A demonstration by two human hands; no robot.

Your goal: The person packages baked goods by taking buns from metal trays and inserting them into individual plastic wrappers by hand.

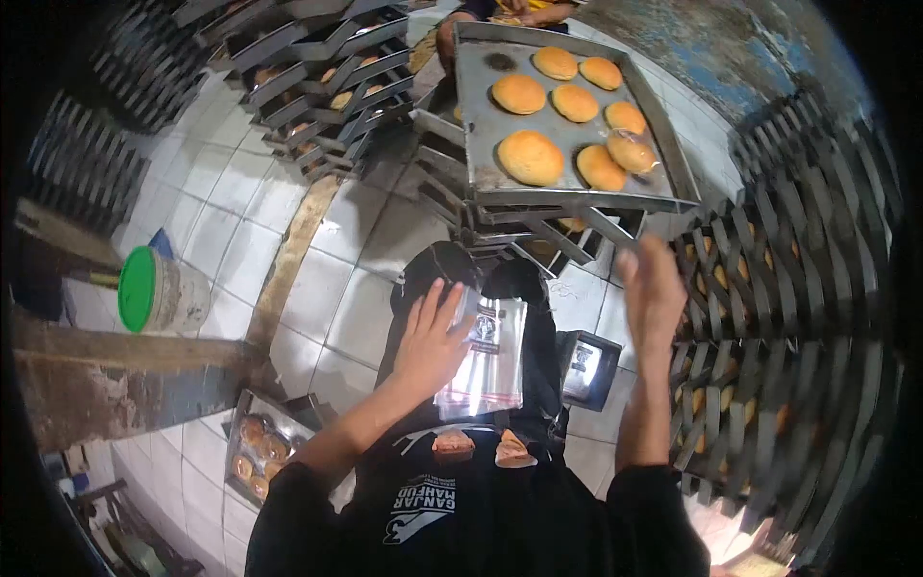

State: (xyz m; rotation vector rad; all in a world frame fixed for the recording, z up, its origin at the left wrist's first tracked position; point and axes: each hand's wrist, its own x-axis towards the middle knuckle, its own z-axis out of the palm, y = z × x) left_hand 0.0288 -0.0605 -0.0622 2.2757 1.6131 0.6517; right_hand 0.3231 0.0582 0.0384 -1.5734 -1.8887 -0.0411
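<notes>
A stack of clear plastic bags (498, 361) with dark print lies on my lap. My left hand (433, 337) rests on the upper left part of the stack, its fingers spread. My right hand (654, 288) is raised at the right, below the corner of a metal tray (490, 178); it is blurred, and whether it holds anything is unclear. Several round golden buns (531, 158) sit on that tray, which rests on a pile of other trays. One bun at the tray's right (631, 152) is in a clear wrapper and leans over another bun.
Tall stacks of trays with buns stand at the right (750, 404) and upper left (327, 87). A green-lidded bucket (192, 298) is at the left, a tray of wrapped buns (236, 462) lower left. Another person's hands (524, 12) are beyond the tray.
</notes>
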